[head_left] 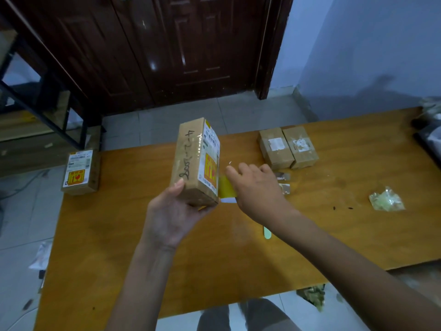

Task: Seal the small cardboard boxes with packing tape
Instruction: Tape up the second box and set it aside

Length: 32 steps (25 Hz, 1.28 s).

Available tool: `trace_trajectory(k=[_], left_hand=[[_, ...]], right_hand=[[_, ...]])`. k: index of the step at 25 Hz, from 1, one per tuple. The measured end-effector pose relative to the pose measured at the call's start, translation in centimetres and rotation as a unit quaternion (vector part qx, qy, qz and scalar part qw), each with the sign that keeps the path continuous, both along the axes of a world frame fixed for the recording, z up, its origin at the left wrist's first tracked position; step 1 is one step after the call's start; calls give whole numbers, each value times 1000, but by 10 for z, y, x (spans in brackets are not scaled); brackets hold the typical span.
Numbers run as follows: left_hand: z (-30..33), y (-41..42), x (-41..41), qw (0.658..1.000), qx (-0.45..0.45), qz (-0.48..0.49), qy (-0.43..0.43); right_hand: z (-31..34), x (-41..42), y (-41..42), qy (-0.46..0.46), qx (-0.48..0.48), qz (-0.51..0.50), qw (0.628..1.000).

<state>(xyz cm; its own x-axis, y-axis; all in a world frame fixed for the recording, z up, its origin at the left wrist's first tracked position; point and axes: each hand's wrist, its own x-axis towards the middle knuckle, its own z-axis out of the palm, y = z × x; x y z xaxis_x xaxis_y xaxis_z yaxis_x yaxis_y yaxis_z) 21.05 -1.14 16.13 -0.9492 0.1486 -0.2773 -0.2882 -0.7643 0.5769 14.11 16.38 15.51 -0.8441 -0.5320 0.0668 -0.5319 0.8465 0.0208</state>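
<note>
Small cardboard box [191, 163] held up on end above the wooden table [167, 259], brown, glossy clear tape over a white-and-yellow label. Left hand [171, 216] grips its near bottom end. Right hand [257, 189] just beside it, fingers curled round a yellow tape roll [226, 189], mostly hidden. Handwriting on the side reads roughly "2005-2-4"; label print too small to read.

- A room in a home, used as a makeshift packing spot.
- Beyond the hands [257, 187], a dark panelled wooden door [191, 48] and a pale blue wall [358, 44].
- Grey floor tiles [167, 125] under a low orange-brown bench [167, 259].
- Small labelled cardboard boxes [288, 146] lie beyond the hands.
- A dark metal rack [47, 108] stands far left of the hands.
</note>
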Motion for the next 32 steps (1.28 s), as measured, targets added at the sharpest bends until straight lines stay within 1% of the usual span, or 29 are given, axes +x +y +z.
trace_trajectory(k=[3,5,8,11,13,15,16,17,19,20,21,23,24,26,28,30,31,32], left_hand=[[-5,7,-5,999,39,-7,14],[-7,11,-8,999,25,-30,26],[-7,16,-9,997,-53,-57,-19],[-14,16,-11,988,-133,-17,-72],[-20,9,-16,987,-135,2,-89],[-18,2,-20,987,-111,-5,-115],[-16,2,-22,985,-114,-8,-129],[-15,4,-24,979,-143,-12,-146],[-16,13,-27,953,-251,-5,-169],[-17,17,-27,945,-278,10,-172],[-17,17,-27,943,-285,22,-168],[-14,13,-27,952,-259,33,-156],[-12,9,-26,959,-238,38,-153],[-13,5,-26,965,-214,40,-148],[-14,8,-24,962,-231,25,-143],[-12,11,-24,965,-222,27,-136],[-10,11,-24,970,-197,36,-137],[-7,8,-24,976,-167,47,-135]], right_hand=[[5,-3,-1,28,7,-12,999],[6,-3,-2,44,19,-15,999],[7,-3,-4,68,24,-25,997],[2,-2,-6,78,31,-23,996],[-1,0,-5,91,29,-25,995],[-2,-1,-6,113,30,-26,993],[-1,-1,-7,126,30,-24,991],[2,0,-10,135,28,-20,990],[7,3,-16,144,13,-1,989],[11,4,-14,151,-1,6,988],[13,2,-8,154,-22,12,988],[18,-4,15,126,-92,-2,988],[19,-7,29,98,-150,-27,983],[15,-6,42,28,-267,-78,960],[7,-1,38,-28,-321,-86,943],[7,-2,36,-20,-327,-80,941],[11,-5,39,7,-296,-78,952],[15,-8,45,47,-237,-77,967]])
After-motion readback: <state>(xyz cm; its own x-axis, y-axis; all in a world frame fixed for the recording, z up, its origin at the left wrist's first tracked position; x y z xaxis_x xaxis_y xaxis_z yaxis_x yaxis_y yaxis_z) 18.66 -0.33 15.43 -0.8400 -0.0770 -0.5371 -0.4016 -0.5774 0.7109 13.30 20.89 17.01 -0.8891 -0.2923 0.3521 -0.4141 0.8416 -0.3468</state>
